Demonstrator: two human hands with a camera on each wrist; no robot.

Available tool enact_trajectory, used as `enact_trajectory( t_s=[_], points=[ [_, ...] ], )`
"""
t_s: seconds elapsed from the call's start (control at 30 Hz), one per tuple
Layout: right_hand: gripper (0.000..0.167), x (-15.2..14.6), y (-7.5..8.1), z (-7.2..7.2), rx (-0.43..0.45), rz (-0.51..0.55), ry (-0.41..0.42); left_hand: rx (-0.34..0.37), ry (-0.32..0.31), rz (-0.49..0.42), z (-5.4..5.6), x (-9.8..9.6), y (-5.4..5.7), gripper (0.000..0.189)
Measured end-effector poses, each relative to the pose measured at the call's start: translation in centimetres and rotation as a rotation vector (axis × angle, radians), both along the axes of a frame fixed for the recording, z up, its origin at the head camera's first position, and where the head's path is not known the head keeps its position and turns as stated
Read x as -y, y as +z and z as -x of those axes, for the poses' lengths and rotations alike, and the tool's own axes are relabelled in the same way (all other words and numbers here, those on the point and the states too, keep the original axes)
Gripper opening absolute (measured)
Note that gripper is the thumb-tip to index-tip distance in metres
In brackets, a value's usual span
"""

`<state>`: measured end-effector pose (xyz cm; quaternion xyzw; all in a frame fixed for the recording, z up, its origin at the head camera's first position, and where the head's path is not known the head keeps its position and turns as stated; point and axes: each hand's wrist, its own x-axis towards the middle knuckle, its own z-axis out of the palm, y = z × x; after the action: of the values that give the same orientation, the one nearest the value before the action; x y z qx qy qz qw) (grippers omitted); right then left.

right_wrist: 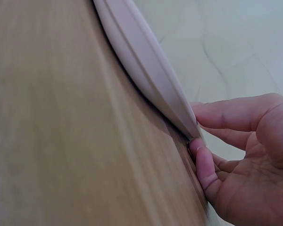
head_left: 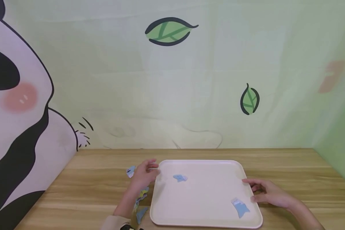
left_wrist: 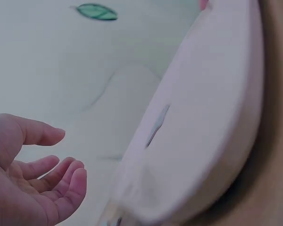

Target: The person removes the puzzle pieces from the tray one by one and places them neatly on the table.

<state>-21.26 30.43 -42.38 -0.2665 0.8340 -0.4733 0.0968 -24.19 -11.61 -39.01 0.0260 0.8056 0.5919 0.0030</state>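
A white tray (head_left: 204,198) with rounded corners and a raised rim lies on the wooden table. On it are two small flat pieces with irregular edges, a light blue piece (head_left: 180,178) at the upper left and a blue and white piece (head_left: 240,207) at the lower right. My right hand (head_left: 267,193) pinches the tray's right rim; the right wrist view shows its fingers (right_wrist: 226,113) at the edge. Beside the left rim is my left hand (head_left: 145,174), its fingers loosely bent. In the left wrist view that hand (left_wrist: 42,174) holds nothing.
More flat irregular pieces lie left of the tray: one blue and white piece (head_left: 130,171) beyond the left wrist, yellow and blue pieces (head_left: 142,195) partly behind the forearm, and a blue piece (head_left: 142,214) nearer. A printed cloth wall (head_left: 207,95) stands behind the table (head_left: 103,172).
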Motion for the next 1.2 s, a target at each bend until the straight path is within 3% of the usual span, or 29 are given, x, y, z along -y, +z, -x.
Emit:
enact_trajectory(
  t_s=[0.27, 0.5, 0.97, 1.2],
  points=[
    [0.054, 0.1, -0.1, 0.1, 0.021, 0.016, 0.017, 0.032, -0.111, -0.003, 0.4, -3.2, -0.5, 0.045],
    [0.054, 0.3, -0.3, 0.1, 0.023, 0.034, 0.029, 0.012, -0.18, 0.077, 1.1, -4.3, -1.6, 0.041],
    [0.052, -0.2, -0.4, 0.1, -0.014, 0.042, 0.044, -0.068, -0.174, 0.332, 1.3, -5.5, -2.8, 0.031],
    [0.049, -0.4, -0.3, -0.1, -0.014, 0.056, 0.05, -0.107, -0.179, 0.4, 1.6, -5.9, -3.1, 0.029]
  ],
)
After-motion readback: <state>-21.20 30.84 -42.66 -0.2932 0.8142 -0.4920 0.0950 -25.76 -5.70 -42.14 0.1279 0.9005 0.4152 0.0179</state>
